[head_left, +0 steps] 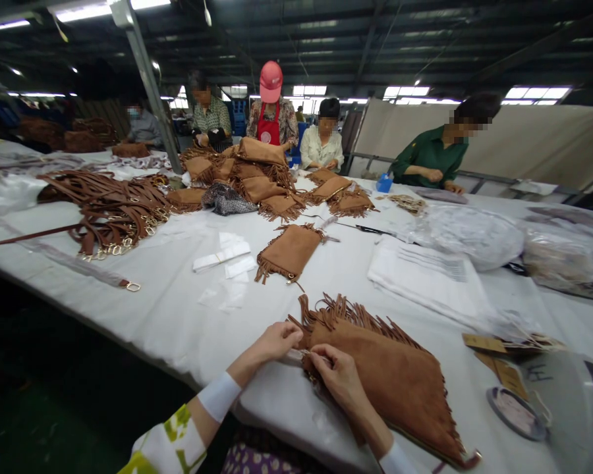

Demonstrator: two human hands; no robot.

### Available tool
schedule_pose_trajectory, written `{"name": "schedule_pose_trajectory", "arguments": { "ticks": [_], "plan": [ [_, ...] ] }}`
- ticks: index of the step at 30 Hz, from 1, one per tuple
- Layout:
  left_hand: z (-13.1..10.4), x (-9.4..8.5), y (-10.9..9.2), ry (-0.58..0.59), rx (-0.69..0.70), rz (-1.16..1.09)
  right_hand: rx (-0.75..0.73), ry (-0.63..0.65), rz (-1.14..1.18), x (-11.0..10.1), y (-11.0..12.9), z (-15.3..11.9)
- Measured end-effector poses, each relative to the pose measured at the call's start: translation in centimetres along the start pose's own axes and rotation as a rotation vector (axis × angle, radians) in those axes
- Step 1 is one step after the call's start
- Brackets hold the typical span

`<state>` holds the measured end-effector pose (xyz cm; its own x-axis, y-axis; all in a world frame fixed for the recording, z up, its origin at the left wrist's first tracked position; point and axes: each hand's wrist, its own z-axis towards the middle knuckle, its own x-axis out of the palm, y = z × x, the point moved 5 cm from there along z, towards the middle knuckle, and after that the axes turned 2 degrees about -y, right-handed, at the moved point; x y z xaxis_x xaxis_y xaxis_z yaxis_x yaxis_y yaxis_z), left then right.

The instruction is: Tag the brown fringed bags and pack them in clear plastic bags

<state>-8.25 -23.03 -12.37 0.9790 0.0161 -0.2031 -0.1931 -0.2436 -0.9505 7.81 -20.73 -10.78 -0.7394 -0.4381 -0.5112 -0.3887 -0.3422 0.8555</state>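
Note:
A brown suede bag (385,368) with a long fringe lies flat at the table's near edge. At its left end, my left hand (279,339) is closed in a pinch beside the corner fringe. My right hand (340,376) pinches close by, its wrist lying over the bag's near edge. A small, thin, pale piece shows between the two hands, too small to name. Under the right hand, part of the bag's edge is hidden. Farther up the table lies a smaller fringed pouch (294,250), touched by neither hand.
Brown straps with metal clasps (113,210) are heaped at left. More fringed pouches (261,171) are piled at the back. White paper strips (222,255), a white plastic stack (425,276), tags (508,375) and a round grey dish (516,411) lie about. Several co-workers (271,122) stand across the table.

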Motion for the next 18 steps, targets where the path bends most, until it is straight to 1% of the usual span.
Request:
{"name": "schedule_pose_trajectory", "arguments": {
  "ticks": [2, 4, 5, 8, 11, 15, 18],
  "plan": [
    [-0.7, 0.1, -1.5, -0.064, 0.115, 0.059, -0.016, -0.036, 0.017, -0.3, 0.2, -0.2],
    [-1.4, 0.7, -2.3, -0.055, 0.196, 0.103, -0.046, -0.071, 0.019, -0.6, 0.5, -0.4],
    [-1.7, 1.1, -2.4, -0.036, 0.213, 0.11, -0.06, -0.086, 0.018, -0.7, 0.6, -0.5],
    [-2.2, 1.9, -1.9, -0.013, 0.181, 0.072, -0.094, -0.124, 0.025, -1.1, 0.7, -0.9],
    [-2.3, 2.2, -1.5, -0.052, 0.177, 0.059, -0.115, -0.136, 0.032, -1.3, 0.5, -1.1],
    [-2.5, 2.6, -1.8, -0.083, 0.22, 0.086, -0.122, -0.139, 0.071, -1.3, 0.4, -1.3],
    [-2.7, 3.2, -1.9, -0.133, 0.238, 0.124, -0.139, -0.123, 0.127, -1.1, 0.5, -1.3]
  ]
}}
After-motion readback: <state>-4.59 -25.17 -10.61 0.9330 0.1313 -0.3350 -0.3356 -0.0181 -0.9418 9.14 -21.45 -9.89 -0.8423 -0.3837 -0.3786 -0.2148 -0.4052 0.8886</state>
